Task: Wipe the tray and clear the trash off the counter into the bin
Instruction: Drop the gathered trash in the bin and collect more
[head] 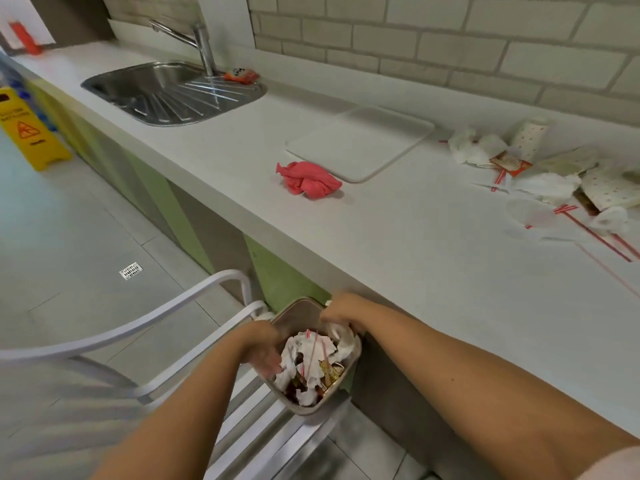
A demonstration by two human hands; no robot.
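Note:
A beige bin [349,370] stands on a chair seat below the counter edge, filled with crumpled napkins and red-striped straws. My left hand [264,351] hangs over the bin's left rim with its fingers relaxed and pointing down. My right hand [341,311] is at the bin's far rim, fingers bent down over a white napkin; whether it grips anything is hidden. On the counter lie a white tray [360,143] and, at its front left corner, a bunched pink cloth [308,180]. A trash pile [554,174] of paper cups, napkins, wrappers and straws sits at the right.
A steel sink [173,93] with a tap is set in the counter at the back left, an orange packet [240,75] beside it. The white chair's curved backrest [114,329] arcs left of the bin. A yellow wet-floor sign [29,133] stands on the floor.

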